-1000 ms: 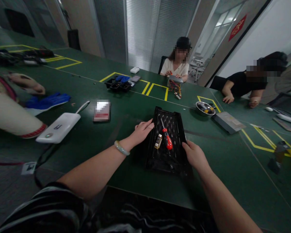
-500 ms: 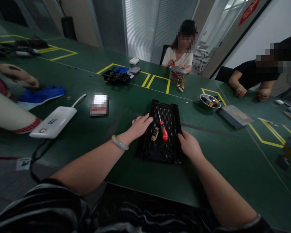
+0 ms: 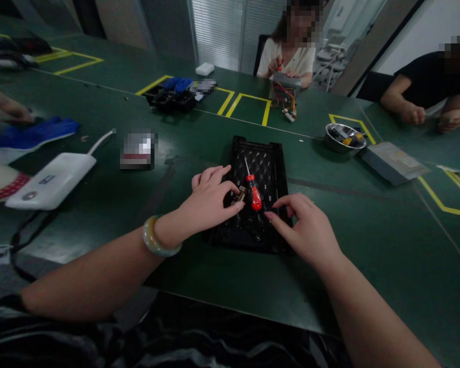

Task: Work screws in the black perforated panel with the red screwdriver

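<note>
Red-handled screwdriver (image 3: 254,192), light and stiff, best gripped by its handle, lies in the black tray (image 3: 280,168); my left hand (image 3: 209,197) curls its fingers at a small brass part (image 3: 240,195), hold unclear; my right hand (image 3: 302,225) is open, holding nothing.

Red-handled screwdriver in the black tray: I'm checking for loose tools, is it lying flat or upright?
Lying flat: the red-handled screwdriver rests on the black plastic tray, shaft pointing away.

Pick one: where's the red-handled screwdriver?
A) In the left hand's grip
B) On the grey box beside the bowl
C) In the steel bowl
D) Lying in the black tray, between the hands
D. The red-handled screwdriver lies in the black ribbed tray, between the left hand and the right hand.
</note>
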Available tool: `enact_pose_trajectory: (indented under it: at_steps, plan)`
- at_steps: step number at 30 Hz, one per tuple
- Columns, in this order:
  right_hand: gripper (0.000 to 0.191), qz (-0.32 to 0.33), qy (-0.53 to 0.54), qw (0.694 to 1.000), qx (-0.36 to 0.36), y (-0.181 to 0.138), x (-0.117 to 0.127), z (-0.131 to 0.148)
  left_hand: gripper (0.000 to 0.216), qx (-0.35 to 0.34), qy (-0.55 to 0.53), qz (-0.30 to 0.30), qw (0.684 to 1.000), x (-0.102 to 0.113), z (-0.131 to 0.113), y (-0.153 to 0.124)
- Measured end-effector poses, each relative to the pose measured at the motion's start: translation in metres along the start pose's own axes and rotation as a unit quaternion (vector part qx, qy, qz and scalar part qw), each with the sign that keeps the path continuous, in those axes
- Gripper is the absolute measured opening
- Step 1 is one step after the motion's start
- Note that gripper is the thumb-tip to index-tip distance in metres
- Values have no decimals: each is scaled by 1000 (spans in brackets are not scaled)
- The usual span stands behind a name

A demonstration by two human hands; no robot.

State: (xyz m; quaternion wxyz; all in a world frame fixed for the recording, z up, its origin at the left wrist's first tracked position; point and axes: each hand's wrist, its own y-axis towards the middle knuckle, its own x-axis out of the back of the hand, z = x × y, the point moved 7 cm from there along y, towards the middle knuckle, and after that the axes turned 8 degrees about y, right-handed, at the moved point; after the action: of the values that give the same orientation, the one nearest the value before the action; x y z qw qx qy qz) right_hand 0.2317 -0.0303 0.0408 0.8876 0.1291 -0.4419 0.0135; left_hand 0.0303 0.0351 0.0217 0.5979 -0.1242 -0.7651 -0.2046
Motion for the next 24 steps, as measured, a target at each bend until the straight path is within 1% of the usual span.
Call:
enact_pose_trajectory:
  at_steps: [2,3,5,8,12,16,21,24]
  plan:
    - [23,68,-9,997,47,-8,-11,20,38,-5,10,6,1000,0,-3,-2]
    - [23,93,-18,994,51,-12,-16,24,39,-6,14,7,1000,0,-3,-3]
    - [23,115,-38,992,39,-17,-24,27,40,-5,18,6,1000,-1,-3,-2]
    - [17,118,-53,991,27,-19,-28,25,39,-3,23,5,1000,-1,-2,-1]
    - [10,121,-48,991,23,-19,-29,23,32,-21,24,0,1000,0,-5,1]
    - [9,121,-33,992,17,-19,-28,23,28,-17,7,-12,1000,0,-6,1]
    - [5,130,-6,991,22,-17,-28,23,18,-15,-6,-49,999,7,-4,3]
    - [6,139,2,990,33,-16,-27,24,13,-21,-12,-71,997,12,-2,4]
